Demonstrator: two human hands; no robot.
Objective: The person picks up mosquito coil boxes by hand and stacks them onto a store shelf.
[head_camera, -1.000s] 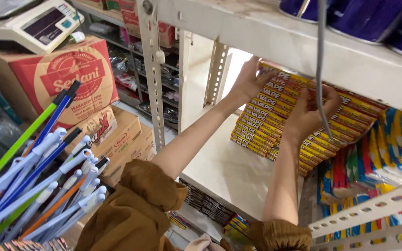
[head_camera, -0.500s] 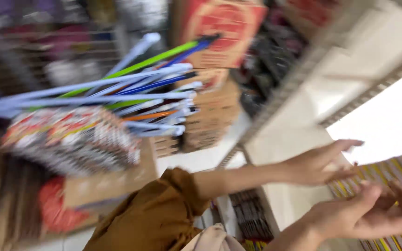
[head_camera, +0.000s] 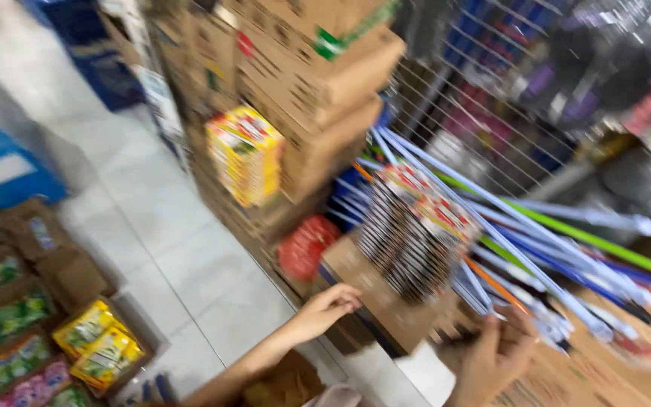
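The left hand (head_camera: 325,309) is laid open, fingers loose, against a cardboard box (head_camera: 374,298) of stacked packets (head_camera: 416,234). The right hand (head_camera: 495,358) is blurred beside long plastic handles (head_camera: 536,249); its grasp cannot be told.

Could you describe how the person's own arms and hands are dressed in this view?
Both hands, left hand and right hand, are bare, with no gloves visible. The left forearm is uncovered; a brown sleeve bunches near the elbow. Blur hides rings or markings.

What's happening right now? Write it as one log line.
left hand: touching cardboard box edge | right hand: by packets, empty | view: blurred
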